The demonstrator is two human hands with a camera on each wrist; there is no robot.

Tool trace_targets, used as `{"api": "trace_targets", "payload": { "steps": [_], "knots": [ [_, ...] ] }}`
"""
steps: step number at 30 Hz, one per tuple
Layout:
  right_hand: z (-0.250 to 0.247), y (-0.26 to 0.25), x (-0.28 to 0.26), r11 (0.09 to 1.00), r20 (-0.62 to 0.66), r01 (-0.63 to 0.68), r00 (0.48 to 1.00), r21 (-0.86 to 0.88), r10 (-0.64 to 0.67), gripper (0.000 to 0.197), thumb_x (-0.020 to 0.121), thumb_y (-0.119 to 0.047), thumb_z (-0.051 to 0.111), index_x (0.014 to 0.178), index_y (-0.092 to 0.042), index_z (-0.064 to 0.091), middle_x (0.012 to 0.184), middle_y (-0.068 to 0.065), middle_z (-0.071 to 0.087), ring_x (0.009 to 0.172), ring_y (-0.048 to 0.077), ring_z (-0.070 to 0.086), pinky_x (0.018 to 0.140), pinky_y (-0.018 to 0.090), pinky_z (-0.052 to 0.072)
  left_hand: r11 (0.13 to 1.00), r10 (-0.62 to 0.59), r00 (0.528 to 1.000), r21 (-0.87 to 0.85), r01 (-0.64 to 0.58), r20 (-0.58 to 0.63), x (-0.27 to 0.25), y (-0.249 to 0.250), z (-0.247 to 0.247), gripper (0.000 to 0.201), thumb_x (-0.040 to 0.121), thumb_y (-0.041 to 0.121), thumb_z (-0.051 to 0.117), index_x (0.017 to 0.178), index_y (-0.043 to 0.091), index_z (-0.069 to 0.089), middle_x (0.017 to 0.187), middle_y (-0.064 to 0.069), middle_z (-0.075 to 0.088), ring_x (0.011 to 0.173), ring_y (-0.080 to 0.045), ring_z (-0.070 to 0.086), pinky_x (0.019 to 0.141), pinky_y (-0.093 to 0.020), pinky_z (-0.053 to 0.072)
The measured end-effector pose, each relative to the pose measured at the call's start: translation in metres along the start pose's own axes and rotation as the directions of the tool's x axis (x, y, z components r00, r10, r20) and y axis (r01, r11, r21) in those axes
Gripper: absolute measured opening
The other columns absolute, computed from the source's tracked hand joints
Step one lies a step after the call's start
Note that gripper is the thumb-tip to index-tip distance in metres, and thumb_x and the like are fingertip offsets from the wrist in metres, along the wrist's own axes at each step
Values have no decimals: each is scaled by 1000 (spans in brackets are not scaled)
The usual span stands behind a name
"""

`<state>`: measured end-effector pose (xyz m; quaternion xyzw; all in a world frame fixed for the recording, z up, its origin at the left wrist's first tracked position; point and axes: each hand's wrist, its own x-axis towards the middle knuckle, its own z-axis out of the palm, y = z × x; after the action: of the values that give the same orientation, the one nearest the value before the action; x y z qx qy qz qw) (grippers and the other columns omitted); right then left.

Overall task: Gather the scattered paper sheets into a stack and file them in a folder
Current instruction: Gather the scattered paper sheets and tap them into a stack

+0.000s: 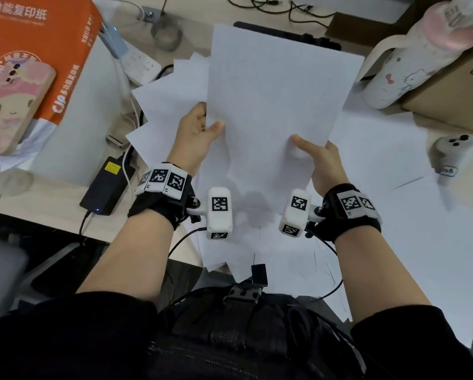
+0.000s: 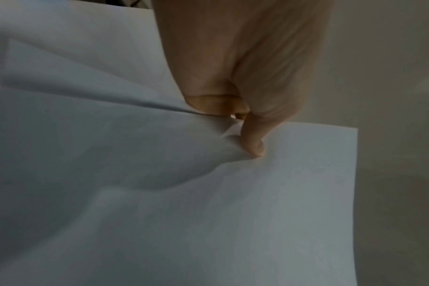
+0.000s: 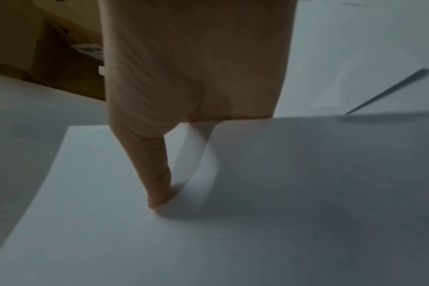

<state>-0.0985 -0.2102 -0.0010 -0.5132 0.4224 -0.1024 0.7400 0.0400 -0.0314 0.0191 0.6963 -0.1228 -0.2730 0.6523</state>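
Observation:
A stack of white paper sheets is lifted above the desk between both hands. My left hand pinches its left edge, thumb on top and fingers hidden beneath. My right hand pinches the near right corner the same way. In the left wrist view the left hand has its thumb pressed on the held sheets, which bulge beside it. The right wrist view shows the right hand with its thumb flat on the held sheets. More loose sheets lie spread on the desk underneath. No folder is recognisable.
An orange ream of copy paper with a phone on it lies at the left. A power strip and a black power adapter sit left of the papers. A white bottle, a cardboard box and a small white device stand at the right.

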Motion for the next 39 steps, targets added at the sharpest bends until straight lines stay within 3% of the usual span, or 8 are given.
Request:
{"api": "trace_targets", "payload": {
  "steps": [5, 11, 14, 18, 22, 31, 34, 39],
  "knots": [
    [13, -29, -8, 984, -13, 172, 985, 39, -172, 76, 63, -9, 79, 128, -3, 40, 122, 14, 62, 107, 24, 65, 87, 33, 55, 989, 128, 991, -70, -129, -30, 4, 28, -3, 26, 91, -10, 48, 102, 14, 53, 92, 13, 70, 92, -3, 64, 88, -24, 50],
    [19, -61, -15, 938, 22, 343, 939, 43, -344, 40, 72, 9, 71, 110, 11, 59, 97, 13, 69, 91, 23, 68, 80, 29, 53, 953, 271, 960, -120, -278, -76, 7, 56, -12, 28, 88, -9, 49, 108, 11, 49, 100, 9, 68, 96, -2, 64, 87, -19, 47],
    [20, -61, -18, 929, 51, 369, 928, 31, -370, 43, 69, 8, 72, 110, 9, 58, 99, 13, 67, 95, 26, 66, 80, 29, 52, 963, 229, 970, -128, -238, -83, 7, 53, -17, 33, 87, -11, 50, 113, 9, 48, 94, 16, 70, 95, -1, 64, 84, -17, 47],
    [19, -42, -21, 956, 84, 292, 954, -33, -288, 55, 63, -1, 76, 114, 8, 58, 109, 16, 67, 102, 29, 65, 87, 34, 53, 992, 88, 993, -83, -94, -79, 2, 35, -17, 36, 81, -4, 65, 113, 6, 53, 100, 4, 67, 89, -3, 66, 79, -16, 49],
    [23, -37, -25, 944, 83, 319, 946, -89, -312, 33, 67, -3, 73, 98, -7, 65, 96, 7, 68, 93, 22, 65, 90, 36, 52, 998, 50, 996, -31, -53, -76, 1, 30, -12, 41, 75, 1, 74, 114, 2, 59, 101, 0, 68, 90, -6, 67, 77, -15, 50],
    [17, -45, -33, 933, 51, 347, 938, -98, -343, 23, 77, 5, 70, 98, -3, 67, 93, 4, 70, 86, 14, 68, 81, 25, 52, 985, 28, 1000, -168, -27, 6, 0, 29, -21, 25, 74, 17, 70, 98, 15, 65, 93, 9, 73, 98, -13, 66, 89, -29, 51],
    [19, -38, -35, 949, 69, 298, 954, -108, -292, 30, 77, 6, 70, 102, -10, 65, 101, 4, 69, 95, 13, 67, 91, 27, 51, 996, -25, 999, -85, 28, 38, -4, 24, -14, 26, 79, 12, 74, 103, 15, 64, 95, 10, 72, 95, -9, 67, 84, -21, 51],
    [16, -40, -39, 926, 31, 362, 932, -107, -361, 35, 76, 8, 69, 93, -21, 63, 93, -5, 69, 88, 6, 66, 88, 25, 51, 998, 10, 999, -62, -8, 38, -7, 28, -3, 17, 84, 7, 67, 100, 13, 65, 84, 15, 73, 87, -3, 68, 77, -16, 51]
  ]
}}
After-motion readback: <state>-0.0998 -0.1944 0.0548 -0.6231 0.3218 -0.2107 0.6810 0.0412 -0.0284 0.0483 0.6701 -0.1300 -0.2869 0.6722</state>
